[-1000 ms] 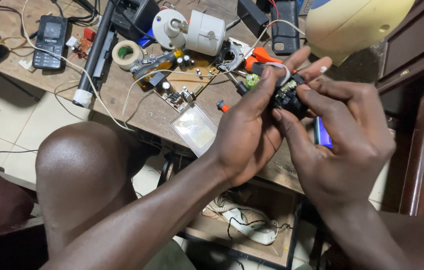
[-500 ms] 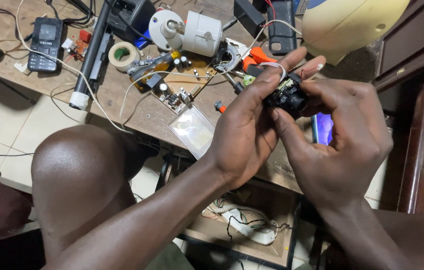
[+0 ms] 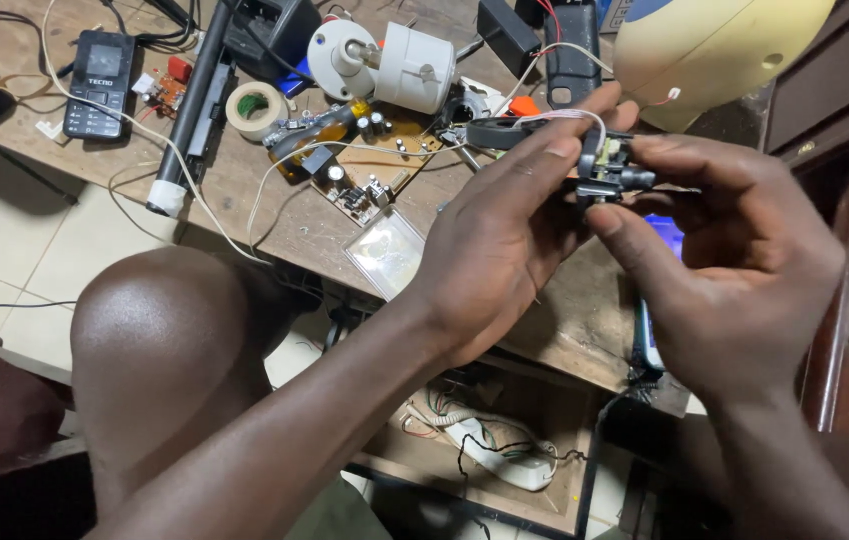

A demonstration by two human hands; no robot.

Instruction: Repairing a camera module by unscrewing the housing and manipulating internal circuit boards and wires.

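Between left hand [image 3: 505, 235] and right hand [image 3: 745, 260]: small black part [image 3: 607, 168], probably pinched.

A worn wooden workbench [image 3: 275, 225] carries a phone [image 3: 98, 83], tape roll [image 3: 256, 108], circuit board [image 3: 375, 165] (wires everywhere) and white motor [image 3: 390, 65].
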